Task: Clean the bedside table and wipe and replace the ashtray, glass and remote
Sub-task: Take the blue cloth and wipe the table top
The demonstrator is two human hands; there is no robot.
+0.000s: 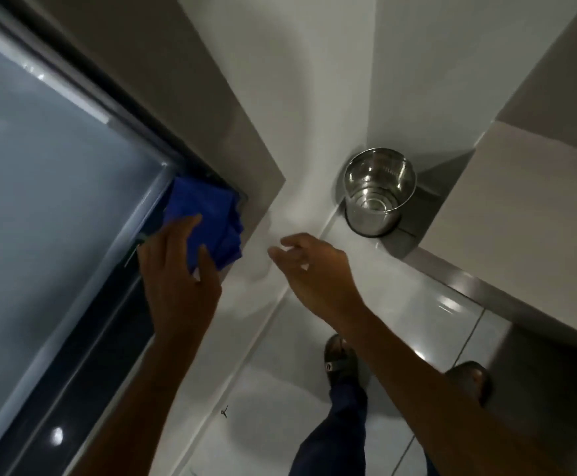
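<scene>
Gripping blue cloth [208,221] in left hand [177,280] | right hand [318,269] released, empty | cloth partly hidden

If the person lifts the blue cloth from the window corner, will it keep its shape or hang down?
The blue cloth is bunched in folds under the left hand, so it probably hangs limp when lifted. It looks thin and likely light. Being soft fabric, it should not slip easily.

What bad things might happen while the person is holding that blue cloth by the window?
The blue cloth hangs loosely from the left hand, so it might slip and drop. The right hand is free and reaches near the steel bin; a careless swing might knock it over. The glossy floor looks slippery underfoot.
</scene>
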